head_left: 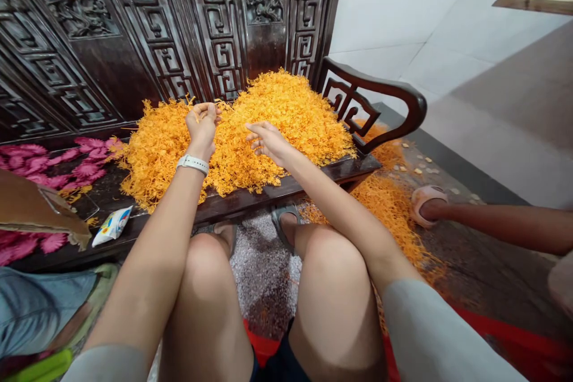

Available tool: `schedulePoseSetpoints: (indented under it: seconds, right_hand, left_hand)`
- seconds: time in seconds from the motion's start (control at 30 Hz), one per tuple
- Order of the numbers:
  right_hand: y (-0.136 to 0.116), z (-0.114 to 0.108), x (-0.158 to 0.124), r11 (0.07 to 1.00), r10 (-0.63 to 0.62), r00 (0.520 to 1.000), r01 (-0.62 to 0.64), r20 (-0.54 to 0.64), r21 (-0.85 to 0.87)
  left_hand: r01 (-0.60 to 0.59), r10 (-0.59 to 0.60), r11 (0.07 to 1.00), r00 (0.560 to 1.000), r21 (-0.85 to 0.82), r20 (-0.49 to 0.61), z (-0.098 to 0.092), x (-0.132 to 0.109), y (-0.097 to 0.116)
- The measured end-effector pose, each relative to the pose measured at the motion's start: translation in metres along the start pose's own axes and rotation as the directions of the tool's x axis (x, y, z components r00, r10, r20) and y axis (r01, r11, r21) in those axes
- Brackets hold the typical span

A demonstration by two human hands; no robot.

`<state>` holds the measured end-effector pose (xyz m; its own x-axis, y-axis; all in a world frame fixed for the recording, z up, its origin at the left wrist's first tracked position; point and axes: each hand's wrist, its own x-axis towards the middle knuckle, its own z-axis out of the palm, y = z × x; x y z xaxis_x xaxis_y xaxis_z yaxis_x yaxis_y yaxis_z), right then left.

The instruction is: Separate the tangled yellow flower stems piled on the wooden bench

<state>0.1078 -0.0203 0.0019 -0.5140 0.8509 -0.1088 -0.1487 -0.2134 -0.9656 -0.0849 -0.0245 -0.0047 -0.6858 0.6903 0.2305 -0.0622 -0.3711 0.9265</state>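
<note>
A large heap of orange-yellow artificial flower pieces [286, 113] covers the right part of a dark carved wooden bench [250, 197]. Above the heap's left side, my left hand [203, 128], with a white watch band on its wrist, is closed in a pinch. Thin orange bits show at its fingertips, which look like one of the flower pieces. My right hand [270, 142] hovers over the middle of the heap, its index finger stretched towards the left hand and the other fingers loosely bent apart. I see nothing held in it.
Pink artificial flowers [80, 167], a cardboard box [38, 206] and a small white packet [113, 225] are on the bench's left. The curved armrest [403, 101] bounds the right. Loose orange pieces [385, 209] cover the floor near another person's foot [430, 206]. Another person's denim-clad leg [42, 304] is at left.
</note>
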Motion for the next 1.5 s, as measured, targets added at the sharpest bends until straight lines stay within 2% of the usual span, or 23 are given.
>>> schedulePoseSetpoints:
  seconds: [0.1,0.2,0.33,0.4,0.5,0.57,0.6,0.7,0.77,0.83,0.87,0.9,0.93,0.97,1.03,1.07,1.1,1.13,1.2,1.23,1.37,1.43,1.5]
  right_hand:
    - [0.005,-0.001,0.006,0.993,0.003,1.0,0.0,-0.031,0.116]
    - [0.007,-0.004,0.012,0.959,-0.061,0.998,0.069,-0.035,0.276]
    - [0.004,-0.008,0.011,0.929,-0.106,0.992,0.121,-0.063,0.35]
    - [0.003,-0.01,0.009,0.929,-0.126,0.989,0.146,-0.079,0.339]
    - [0.002,-0.013,0.008,0.944,-0.162,0.98,0.189,-0.119,0.27]
    - [0.003,-0.015,0.009,0.961,-0.176,0.969,0.207,-0.174,0.184]
    - [0.004,-0.016,0.01,0.968,-0.186,0.962,0.214,-0.201,0.131]
    - [0.006,-0.019,0.013,0.973,-0.228,0.946,0.233,-0.229,-0.007]
    - [0.007,-0.019,0.013,0.968,-0.249,0.94,0.243,-0.233,-0.056]
    - [0.007,-0.019,0.012,0.966,-0.257,0.933,0.243,-0.252,-0.088]
    - [0.006,-0.018,0.012,0.966,-0.258,0.93,0.24,-0.262,-0.098]
    - [0.005,-0.018,0.011,0.966,-0.255,0.93,0.235,-0.266,-0.103]
    - [0.003,-0.017,0.01,0.968,-0.249,0.932,0.229,-0.265,-0.103]
    - [0.002,-0.017,0.01,0.97,-0.241,0.935,0.222,-0.261,-0.098]
    - [0.0,-0.015,0.009,0.974,-0.225,0.942,0.211,-0.249,-0.084]
    - [0.0,-0.014,0.009,0.975,-0.221,0.945,0.208,-0.241,-0.079]
    - [0.0,-0.013,0.01,0.974,-0.224,0.947,0.211,-0.229,-0.078]
    - [0.001,-0.012,0.01,0.972,-0.232,0.949,0.22,-0.211,-0.083]
    - [0.003,-0.009,0.013,0.963,-0.261,0.951,0.245,-0.169,-0.111]
    - [0.005,-0.008,0.014,0.956,-0.28,0.949,0.261,-0.144,-0.137]
    - [0.01,-0.006,0.018,0.894,-0.397,0.917,0.379,-0.032,-0.239]
    - [0.01,-0.004,0.017,0.867,-0.433,0.901,0.422,0.019,-0.265]
    - [0.009,-0.003,0.014,0.863,-0.423,0.905,0.42,0.054,-0.28]
  left_hand:
    - [-0.01,0.011,1.0,0.998,-0.02,0.066,0.009,-0.007,0.005]
    - [-0.016,0.019,1.0,0.99,-0.022,0.138,0.014,-0.013,0.006]
    - [-0.013,-0.029,0.992,0.946,0.129,0.322,0.008,-0.019,0.001]
    - [-0.073,-0.045,0.962,0.907,0.261,0.419,0.002,-0.02,-0.001]
    - [-0.296,0.047,0.85,0.866,0.435,0.498,-0.003,-0.023,0.006]
    - [-0.466,0.111,0.722,0.808,0.511,0.579,-0.005,-0.026,0.017]
    - [-0.531,0.101,0.656,0.765,0.536,0.636,-0.006,-0.027,0.022]
    - [-0.612,-0.056,0.549,0.652,0.569,0.756,-0.01,-0.027,0.034]
    - [-0.606,-0.136,0.586,0.581,0.537,0.803,-0.014,-0.027,0.039]
    - [-0.541,-0.168,0.701,0.508,0.465,0.845,-0.017,-0.028,0.045]
    - [-0.474,-0.172,0.771,0.488,0.425,0.856,-0.017,-0.029,0.048]
    - [-0.385,-0.17,0.837,0.49,0.388,0.855,-0.016,-0.03,0.051]
    - [-0.285,-0.161,0.892,0.524,0.35,0.836,-0.015,-0.031,0.054]
    - [-0.189,-0.138,0.934,0.592,0.303,0.794,-0.013,-0.032,0.057]
    - [-0.036,-0.085,0.984,0.766,0.174,0.638,-0.007,-0.033,0.061]
    - [0.023,-0.076,0.995,0.833,0.102,0.548,-0.004,-0.033,0.062]
    - [0.075,-0.082,0.997,0.876,0.033,0.475,-0.002,-0.032,0.063]
    - [0.118,-0.096,0.993,0.897,-0.024,0.432,0.0,-0.032,0.063]
    - [0.144,-0.108,0.988,0.892,-0.049,0.438,0.005,-0.033,0.06]
    - [0.109,-0.091,0.994,0.882,-0.013,0.462,0.008,-0.034,0.058]
    - [-0.182,0.038,0.958,0.846,0.22,0.531,0.021,-0.043,0.046]
    - [-0.247,0.079,0.929,0.861,0.277,0.502,0.026,-0.045,0.041]
    - [-0.242,0.105,0.928,0.899,0.283,0.425,0.029,-0.043,0.036]
